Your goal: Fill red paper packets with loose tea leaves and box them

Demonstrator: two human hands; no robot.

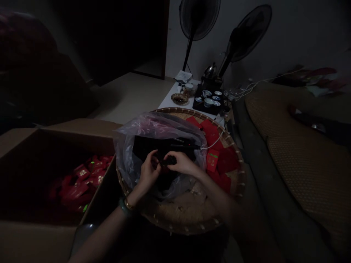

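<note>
two-handed, pinches small dark thing point(170, 160) in fingertips, at two o'clock from left hand point(148, 171), nine o'clock from right hand point(182, 163), nearer to right; cannot tell long axis.

Shot from the wearer's head, looking forward and down. Close over left hand point(148, 171), right hand point(179, 163) and basket point(189, 229), mid-frame. Catching box point(82, 126) at left, mat point(298, 146) at right. Angled far enough up to reach wall point(298, 33), well beyond basket. Single view only.
</note>
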